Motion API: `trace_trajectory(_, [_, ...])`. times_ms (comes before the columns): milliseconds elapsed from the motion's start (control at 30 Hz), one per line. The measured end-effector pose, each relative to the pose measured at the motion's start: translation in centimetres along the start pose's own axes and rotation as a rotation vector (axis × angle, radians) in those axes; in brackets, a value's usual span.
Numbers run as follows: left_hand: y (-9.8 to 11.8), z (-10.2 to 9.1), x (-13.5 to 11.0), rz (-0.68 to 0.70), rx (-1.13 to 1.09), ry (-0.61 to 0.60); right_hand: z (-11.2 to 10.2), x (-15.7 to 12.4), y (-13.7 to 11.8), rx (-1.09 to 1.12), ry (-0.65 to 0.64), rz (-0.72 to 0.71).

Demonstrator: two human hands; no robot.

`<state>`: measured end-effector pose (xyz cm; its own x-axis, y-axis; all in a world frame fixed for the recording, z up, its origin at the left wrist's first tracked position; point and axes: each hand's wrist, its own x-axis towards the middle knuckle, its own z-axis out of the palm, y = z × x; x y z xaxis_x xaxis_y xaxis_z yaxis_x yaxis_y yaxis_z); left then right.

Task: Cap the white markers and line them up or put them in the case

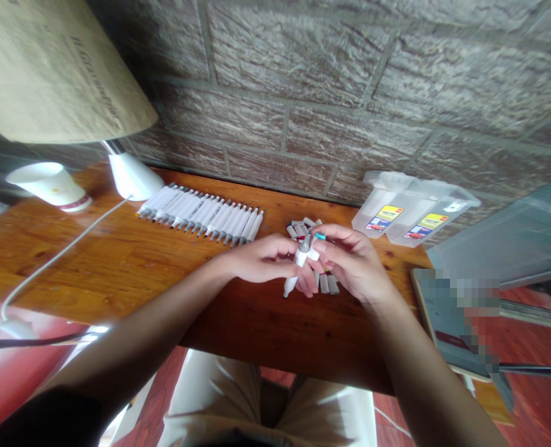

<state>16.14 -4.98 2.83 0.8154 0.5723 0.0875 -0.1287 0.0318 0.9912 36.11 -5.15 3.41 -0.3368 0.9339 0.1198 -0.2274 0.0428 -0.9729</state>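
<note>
My left hand point(268, 261) is closed around the white barrel of a marker point(298, 263) held above the wooden table point(117, 261). My right hand point(350, 261) pinches the marker's upper end, where a small teal tip or cap point(321, 236) shows between thumb and fingers. Under and behind my hands lies a small heap of loose grey-and-white markers point(303, 228), partly hidden. A neat row of several white markers point(201, 215) lies side by side to the left, near the wall.
A clear plastic marker case point(410, 214) with yellow labels leans at the back right. A white lamp base point(133, 176) with its cord, a shade and a paper cup point(49, 184) stand at the left. A book point(447, 323) lies at the right edge. A stone wall closes the back.
</note>
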Motion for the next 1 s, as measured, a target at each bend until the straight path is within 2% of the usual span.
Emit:
trace_trajectory(367, [0.1, -0.6, -0.1, 0.088, 0.184, -0.027, 0.3, -0.3, -0.6, 0.056, -0.024, 0.04])
trace_trajectory(767, [0.0, -0.7, 0.0, 0.114, 0.067, 0.03, 0.5, -0.4, -1.2, 0.121, -0.012, 0.065])
trace_trajectory(867, [0.4, -1.0, 0.0, 0.113, -0.116, 0.133, -0.2, -0.2, -1.5, 0.081, 0.044, 0.012])
trace_trajectory(933, [0.9, -1.3, 0.0, 0.162, -0.257, 0.264, -0.8, 0.0, -1.4, -0.013, 0.101, -0.048])
trace_trajectory(1000, [1.5, -1.8, 0.0, 0.229, -0.376, 0.426, -1.1, 0.1, -1.0, -0.16, 0.097, -0.09])
